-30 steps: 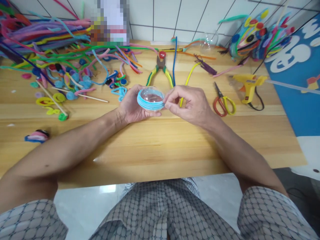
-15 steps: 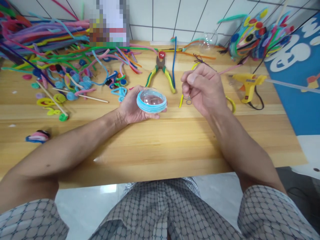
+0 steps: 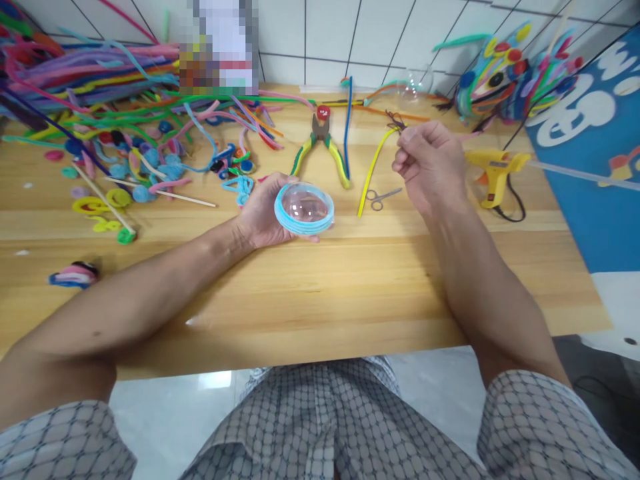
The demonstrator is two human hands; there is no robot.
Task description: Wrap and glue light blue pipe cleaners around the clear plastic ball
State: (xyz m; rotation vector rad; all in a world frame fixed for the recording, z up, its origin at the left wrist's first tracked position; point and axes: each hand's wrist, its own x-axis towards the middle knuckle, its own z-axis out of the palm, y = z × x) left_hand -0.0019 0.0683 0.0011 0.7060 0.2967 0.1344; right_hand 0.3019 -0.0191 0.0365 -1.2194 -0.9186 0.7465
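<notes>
My left hand [image 3: 259, 217] cradles a clear plastic dome [image 3: 306, 204], its rim wound with light blue pipe cleaner. Fingers curl behind and beneath it, above the wooden table. My right hand [image 3: 431, 167] is raised to the right with thumb and fingers pinched together; whatever may be between them is hidden or too small to make out. Just beyond those fingertips is a bundle of dark thread [image 3: 396, 122]. A yellow pipe cleaner [image 3: 373, 170] and small scissors [image 3: 383, 198] lie to the left of this hand.
Pliers [image 3: 321, 143] with a red piece at their jaws lie behind the dome, beside a blue pipe cleaner [image 3: 348, 127]. A yellow glue gun [image 3: 497, 175] sits at right. Heaped pipe cleaners [image 3: 100, 73] and small pieces cover the left; decorated balls [image 3: 487, 83] stand back right.
My right hand has moved right, uncovering more of the scissors and the yellow pipe cleaner. The dome in my left hand has tipped slightly, showing more of its top.
</notes>
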